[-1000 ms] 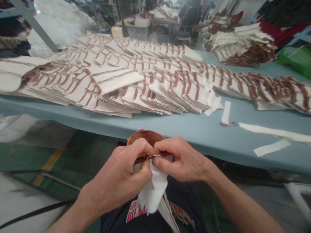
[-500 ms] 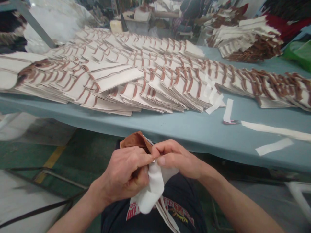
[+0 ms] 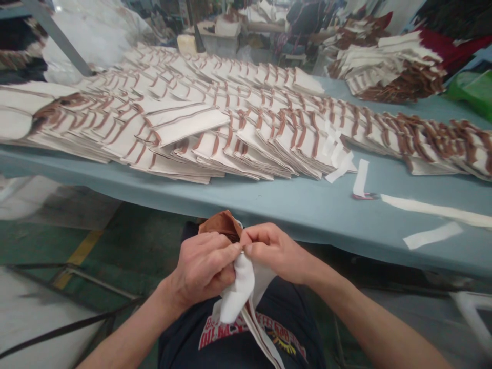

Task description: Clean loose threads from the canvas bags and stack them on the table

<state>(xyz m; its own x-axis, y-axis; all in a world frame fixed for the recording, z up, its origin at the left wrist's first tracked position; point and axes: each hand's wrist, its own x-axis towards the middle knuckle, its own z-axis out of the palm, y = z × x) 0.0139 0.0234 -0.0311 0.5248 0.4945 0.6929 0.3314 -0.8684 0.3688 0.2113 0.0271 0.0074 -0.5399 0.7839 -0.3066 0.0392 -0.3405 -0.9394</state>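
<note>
Left hand [image 3: 207, 261] and right hand [image 3: 274, 251] (close together), pinch grip on white cloth [image 3: 239, 291].

Fingers [image 3: 229, 253] on white cloth [image 3: 239, 291]

A long blue table [image 3: 269, 205] is stretching across the view. On the left, a grey pole [image 3: 57, 38] is slanting in front of a big heap of white plastic [image 3: 100, 36]. A small yellow block [image 3: 187, 44] is sitting behind the table. On the far right, a red cloth [image 3: 453, 48] is lying above a green plastic thing [image 3: 471, 92]. Below, a yellow stripe [image 3: 82, 251] is crossing the green floor [image 3: 138, 236].
</note>
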